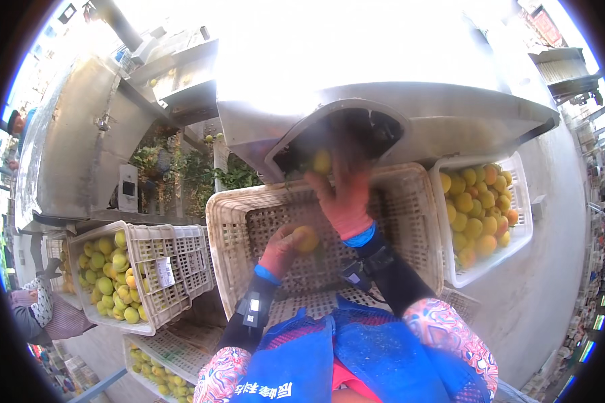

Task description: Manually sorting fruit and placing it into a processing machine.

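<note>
My left hand (278, 250) grips a yellow-orange stone fruit (306, 239), apricot or peach, above the inside of a slatted plastic crate (217, 216). This crate stands right before me, its bottom showing through as a grid. My right hand (347, 201) reaches over the crate's far rim into the dark opening (383, 128) of a metal machine housing (448, 101). Another yellow fruit (322, 161) lies between its thumb and fingers; motion blur hides whether they hold it. Blue bands circle both wrists.
A white crate of fruit (523, 201) stands at my right. Left are another full crate (151, 302) and a lower one with fruit (131, 347). Leaves and small debris (156, 156) lie under the machinery. Farther left, a person's patterned sleeve (43, 302) shows beside the crates.
</note>
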Action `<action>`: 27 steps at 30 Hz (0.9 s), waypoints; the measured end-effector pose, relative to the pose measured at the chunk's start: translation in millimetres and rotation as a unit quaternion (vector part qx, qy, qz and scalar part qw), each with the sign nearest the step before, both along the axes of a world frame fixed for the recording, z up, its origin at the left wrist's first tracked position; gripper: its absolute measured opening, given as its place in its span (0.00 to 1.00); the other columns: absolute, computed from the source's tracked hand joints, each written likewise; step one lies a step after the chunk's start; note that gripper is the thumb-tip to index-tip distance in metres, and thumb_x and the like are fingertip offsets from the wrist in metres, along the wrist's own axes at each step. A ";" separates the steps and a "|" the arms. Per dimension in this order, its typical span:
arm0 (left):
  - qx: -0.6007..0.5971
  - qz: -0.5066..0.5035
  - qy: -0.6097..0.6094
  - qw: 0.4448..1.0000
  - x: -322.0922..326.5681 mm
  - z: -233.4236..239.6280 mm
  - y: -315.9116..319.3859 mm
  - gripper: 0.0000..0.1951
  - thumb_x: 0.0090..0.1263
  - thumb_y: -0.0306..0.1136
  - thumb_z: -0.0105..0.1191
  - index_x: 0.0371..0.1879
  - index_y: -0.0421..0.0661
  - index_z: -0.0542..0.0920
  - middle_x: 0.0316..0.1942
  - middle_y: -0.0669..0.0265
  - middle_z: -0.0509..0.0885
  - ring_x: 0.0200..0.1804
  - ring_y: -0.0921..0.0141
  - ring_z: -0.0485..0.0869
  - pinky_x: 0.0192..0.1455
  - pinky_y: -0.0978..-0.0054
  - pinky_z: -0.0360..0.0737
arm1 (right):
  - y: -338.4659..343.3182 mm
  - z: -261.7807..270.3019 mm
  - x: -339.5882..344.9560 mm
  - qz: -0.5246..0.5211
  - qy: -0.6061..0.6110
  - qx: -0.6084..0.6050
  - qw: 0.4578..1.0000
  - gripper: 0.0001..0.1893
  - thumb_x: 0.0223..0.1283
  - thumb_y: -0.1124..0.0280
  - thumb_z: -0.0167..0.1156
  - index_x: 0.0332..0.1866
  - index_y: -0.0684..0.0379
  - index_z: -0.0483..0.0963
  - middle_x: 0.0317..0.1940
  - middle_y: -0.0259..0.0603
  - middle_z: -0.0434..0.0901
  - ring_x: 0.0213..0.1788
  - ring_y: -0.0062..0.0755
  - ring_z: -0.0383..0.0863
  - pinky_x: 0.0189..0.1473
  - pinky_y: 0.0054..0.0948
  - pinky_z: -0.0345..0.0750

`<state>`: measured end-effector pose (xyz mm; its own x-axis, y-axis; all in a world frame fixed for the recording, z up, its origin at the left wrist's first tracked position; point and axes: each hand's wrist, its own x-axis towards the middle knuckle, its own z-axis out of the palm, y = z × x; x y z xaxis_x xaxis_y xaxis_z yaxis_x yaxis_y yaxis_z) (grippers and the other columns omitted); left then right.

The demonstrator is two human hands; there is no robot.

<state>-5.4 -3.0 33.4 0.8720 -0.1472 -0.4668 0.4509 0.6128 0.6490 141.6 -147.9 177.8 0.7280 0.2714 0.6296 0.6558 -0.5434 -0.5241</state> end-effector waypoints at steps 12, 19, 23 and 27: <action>-0.081 0.024 0.019 0.996 -11.9 24.5 -10.7 0.27 0.72 0.43 0.65 0.61 0.38 0.74 0.54 0.56 0.84 0.54 0.58 0.86 0.59 0.54 0.84 | -4.7 -0.1 12.1 0.052 0.030 0.038 0.997 0.32 0.62 0.63 0.64 0.70 0.65 0.69 0.61 0.58 0.78 0.63 0.62 0.75 0.66 0.54 0.69; -0.111 0.077 -0.016 0.991 0.4 44.6 -13.6 0.28 0.73 0.45 0.63 0.64 0.39 0.72 0.57 0.55 0.82 0.58 0.55 0.83 0.60 0.49 0.82 | 11.1 -25.8 36.4 -0.007 0.021 0.016 1.000 0.25 0.65 0.62 0.63 0.64 0.63 0.73 0.52 0.56 0.82 0.50 0.61 0.81 0.56 0.52 0.76; -0.253 0.120 0.023 0.960 15.6 58.6 -19.0 0.29 0.74 0.50 0.61 0.66 0.43 0.72 0.56 0.56 0.82 0.58 0.56 0.81 0.56 0.50 0.82 | 25.5 20.3 33.7 -0.145 -0.070 -0.055 0.985 0.14 0.63 0.72 0.64 0.51 0.64 0.80 0.43 0.50 0.85 0.45 0.52 0.84 0.51 0.42 0.80; -0.337 0.062 -0.054 0.938 29.0 77.7 -2.5 0.29 0.79 0.57 0.50 0.65 0.46 0.73 0.56 0.56 0.81 0.57 0.57 0.80 0.57 0.50 0.80 | -6.4 49.9 -7.1 0.038 0.100 0.093 0.990 0.22 0.61 0.66 0.68 0.60 0.62 0.79 0.47 0.50 0.86 0.47 0.51 0.85 0.52 0.42 0.81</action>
<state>23.6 -5.5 111.1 0.9392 -0.2709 -0.2112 0.3021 0.9440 0.1325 134.5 -154.3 227.7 0.8244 0.2231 0.5201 0.5650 -0.3774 -0.7337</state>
